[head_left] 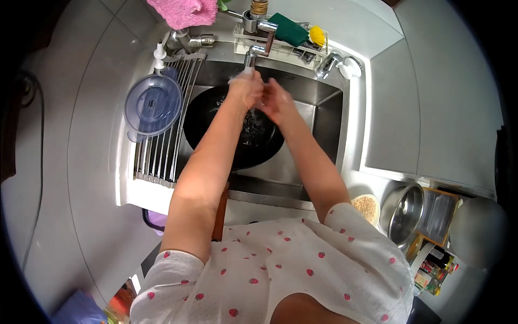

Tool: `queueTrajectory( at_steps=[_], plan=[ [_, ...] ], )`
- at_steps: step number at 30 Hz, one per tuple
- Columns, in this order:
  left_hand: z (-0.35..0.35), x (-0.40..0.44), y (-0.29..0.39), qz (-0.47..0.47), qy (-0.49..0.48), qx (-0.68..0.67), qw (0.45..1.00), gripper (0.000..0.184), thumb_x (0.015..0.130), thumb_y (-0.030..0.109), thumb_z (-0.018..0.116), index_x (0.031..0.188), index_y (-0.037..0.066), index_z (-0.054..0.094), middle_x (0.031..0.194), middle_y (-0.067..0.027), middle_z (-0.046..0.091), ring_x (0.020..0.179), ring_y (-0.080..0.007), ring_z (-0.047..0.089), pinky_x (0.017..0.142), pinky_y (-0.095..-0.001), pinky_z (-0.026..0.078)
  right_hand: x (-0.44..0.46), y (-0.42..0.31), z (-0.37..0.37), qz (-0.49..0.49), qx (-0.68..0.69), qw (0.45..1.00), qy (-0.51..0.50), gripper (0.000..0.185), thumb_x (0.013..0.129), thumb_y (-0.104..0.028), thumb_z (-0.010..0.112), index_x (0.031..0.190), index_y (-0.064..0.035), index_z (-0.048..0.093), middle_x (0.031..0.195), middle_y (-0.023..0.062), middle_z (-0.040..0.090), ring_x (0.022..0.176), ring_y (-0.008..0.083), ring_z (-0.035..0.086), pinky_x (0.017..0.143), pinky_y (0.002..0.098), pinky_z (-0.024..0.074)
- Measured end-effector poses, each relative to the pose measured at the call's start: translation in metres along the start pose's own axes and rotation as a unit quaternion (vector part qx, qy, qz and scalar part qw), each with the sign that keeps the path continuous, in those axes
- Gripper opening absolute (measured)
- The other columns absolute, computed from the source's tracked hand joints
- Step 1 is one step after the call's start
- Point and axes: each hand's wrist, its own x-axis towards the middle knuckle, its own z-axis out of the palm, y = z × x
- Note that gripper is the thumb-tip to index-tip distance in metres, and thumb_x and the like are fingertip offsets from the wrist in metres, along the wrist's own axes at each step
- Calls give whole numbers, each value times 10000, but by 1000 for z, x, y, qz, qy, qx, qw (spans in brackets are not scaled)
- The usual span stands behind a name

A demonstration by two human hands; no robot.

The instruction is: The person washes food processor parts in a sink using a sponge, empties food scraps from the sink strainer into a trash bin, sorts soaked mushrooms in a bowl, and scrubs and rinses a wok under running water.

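Note:
Under the running faucet (251, 58), my left hand (246, 90) and my right hand (276, 101) are close together, wet and blurred by motion. Water runs over my left hand. Whether the fingers hold anything is not visible. Below them a large black wok (253, 137) lies in the steel sink (326, 116), with splashes of water inside it. A brown handle (220, 213) sticks out over the sink's front edge beside my left forearm.
On the left, a clear plastic lid (153, 105) rests on a metal roll-up rack (162, 156). A pink cloth (186, 12), green scouring pad (290, 30) and yellow brush (317, 36) are behind the sink. A steel bowl (402, 213) stands at right.

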Motion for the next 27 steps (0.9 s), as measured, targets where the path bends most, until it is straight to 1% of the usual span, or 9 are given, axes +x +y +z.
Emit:
queueTrajectory(
  at_steps=[2,3,5,7,10,12,22,24,27],
  plan=[
    [-18,10,-1,-66,-39,-3,997,243,862,286,459,751,74,501,574,-35,459,435,-135,394,360,-271,314,21,17,25,19,61,997,-50,200,834,-231,487,858,-40,541,767,86,569,684,207,563,607,334,469],
    [-16,11,-6,165,66,302,937,249,851,273,469,752,48,504,591,-74,488,481,-198,454,422,-320,369,34,20,33,37,121,987,-98,194,830,-223,488,859,-39,541,768,87,563,692,221,561,614,351,472],
    [-3,-6,17,290,97,811,499,242,813,229,483,779,-8,520,684,-185,547,698,-357,551,646,-414,443,66,25,26,-89,-93,977,-167,222,838,-248,476,862,-41,551,812,100,579,715,225,568,644,356,472],
    [3,-14,19,282,137,760,569,217,806,211,483,813,-1,526,732,-196,547,749,-373,534,671,-413,437,67,25,34,-213,-304,901,-225,251,846,-272,464,866,-42,560,855,112,595,739,230,576,674,362,473],
    [-7,-17,14,326,164,656,660,194,761,155,519,895,15,524,873,-204,540,878,-368,507,749,-417,418,37,14,63,29,88,985,-146,221,814,-210,470,907,-22,543,817,107,585,712,265,561,674,374,476],
    [-20,-20,8,375,154,608,682,241,724,117,556,943,25,515,966,-201,534,956,-349,497,802,-421,405,-4,5,96,-112,-322,932,118,331,794,-227,479,1017,16,514,924,144,587,839,286,564,765,369,453],
    [-86,-99,-10,294,229,546,750,218,752,17,515,966,34,551,922,-141,562,878,-298,549,784,-354,431,84,34,143,-357,-496,791,-44,674,746,-118,581,1324,-66,238,1345,160,299,1251,300,264,980,317,267],
    [-89,-118,-13,299,222,540,755,210,770,15,504,970,38,560,941,-141,575,859,-266,571,763,-330,441,64,37,160,-444,-548,706,-60,250,778,-138,523,965,28,529,937,188,555,873,312,529,730,386,409],
    [-92,-147,-17,239,227,527,783,176,776,35,510,940,40,572,895,-135,587,829,-266,579,753,-333,444,60,36,144,-416,-532,723,-148,336,778,-137,553,1066,22,478,894,173,574,828,284,557,734,377,417]
  ],
)
